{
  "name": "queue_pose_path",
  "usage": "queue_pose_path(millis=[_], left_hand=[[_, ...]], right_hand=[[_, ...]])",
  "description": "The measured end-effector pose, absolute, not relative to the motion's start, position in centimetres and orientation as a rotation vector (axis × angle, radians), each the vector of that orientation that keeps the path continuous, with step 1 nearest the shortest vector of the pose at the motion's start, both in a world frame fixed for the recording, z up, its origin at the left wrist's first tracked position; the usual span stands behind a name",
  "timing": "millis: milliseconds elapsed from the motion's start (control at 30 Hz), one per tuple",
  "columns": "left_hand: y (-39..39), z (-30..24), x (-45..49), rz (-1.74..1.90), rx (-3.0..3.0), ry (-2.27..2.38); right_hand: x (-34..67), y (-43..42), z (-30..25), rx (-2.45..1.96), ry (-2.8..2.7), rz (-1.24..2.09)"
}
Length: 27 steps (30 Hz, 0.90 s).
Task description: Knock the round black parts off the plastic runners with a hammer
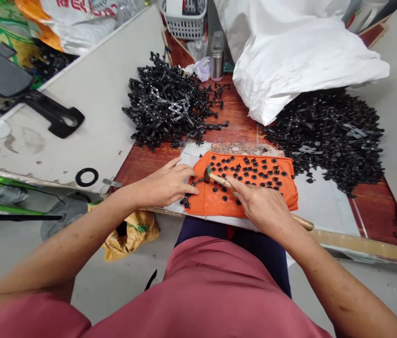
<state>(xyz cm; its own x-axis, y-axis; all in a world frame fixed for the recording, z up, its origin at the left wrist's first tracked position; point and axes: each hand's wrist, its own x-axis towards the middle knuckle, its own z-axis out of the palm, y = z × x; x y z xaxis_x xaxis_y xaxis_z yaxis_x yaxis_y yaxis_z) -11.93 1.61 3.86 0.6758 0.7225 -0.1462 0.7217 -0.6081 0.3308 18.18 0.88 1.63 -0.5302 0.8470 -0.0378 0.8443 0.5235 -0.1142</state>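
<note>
My right hand is closed around the wooden handle of a small hammer. The hammer's dark head, with a green patch on it, is over the left part of an orange cloth. At the cloth's left edge, my left hand has its fingers on a black jointed plastic part, partly hidden by the fingers. One arm of this part reaches toward the hammer head. Several small round black pegs stand in rows on the cloth, to the right of the hammer head.
A heap of black jointed parts lies at the back left, and another black pile at the right, partly under a white sack. Behind are a steel bottle and a grey basket. A black ring lies left.
</note>
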Motion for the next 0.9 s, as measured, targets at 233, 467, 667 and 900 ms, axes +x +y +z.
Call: queue_pose_path(millis=[233, 467, 667, 900], left_hand=[[1.6, 3.5, -11.8, 0.036, 2.690, 1.095], [-1.0, 4.3, -11.2, 0.345, 2.494, 1.618], [-2.7, 2.1, -5.6, 0.563, 1.933, 1.773], [-3.3, 0.8, -3.5, 0.701, 1.869, 1.427]], right_hand=[[18.9, 0.5, 2.2, -1.443, -2.616, 0.331], [19.4, -1.2, 2.4, -1.254, -1.926, 0.984], [18.3, -2.2, 1.4, -1.206, -1.733, 1.272], [17.8, -3.0, 0.0, -1.191, -1.265, 1.440]])
